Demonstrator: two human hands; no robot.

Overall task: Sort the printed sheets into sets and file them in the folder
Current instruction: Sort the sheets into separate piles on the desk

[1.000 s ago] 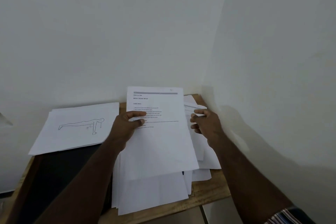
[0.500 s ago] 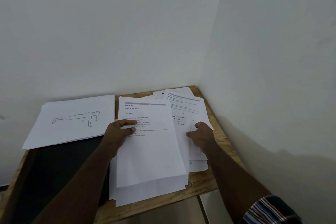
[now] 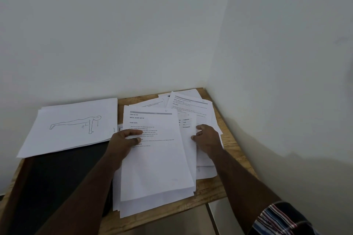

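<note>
Both hands are at work on the loose sheets spread across the wooden table (image 3: 225, 187), well apart from each other. We see the left hand (image 3: 124, 142) gripping the left edge of the top printed sheet (image 3: 154, 154), thumb and forefinger curled over the text side. The right hand (image 3: 207, 139) presses down on the fanned sheets (image 3: 193, 112) just right of that sheet, fingers bent; we cannot tell whether it pinches a page.

Compared with a second ago, the top printed sheet has come down from its raised position and now lies nearly flat on the main stack (image 3: 152, 202). The right hand has dropped with it onto the fanned sheets, more of which are now exposed behind and to the right of the top sheet.

The top printed sheet is white, portrait, with a grey header bar and short blocks of black text. Left of it, a separate pile (image 3: 72, 126) carries a line drawing of a figure in a push-up pose; this pile overlaps the far edge of a dark folder (image 3: 61, 181) lying open on the table.

Legible on the top printed sheet: "INITIAL SCENE SETUP", "TASK GOAL", and a handwritten "12" at the upper right. Smaller lines are too fine to read.
</note>
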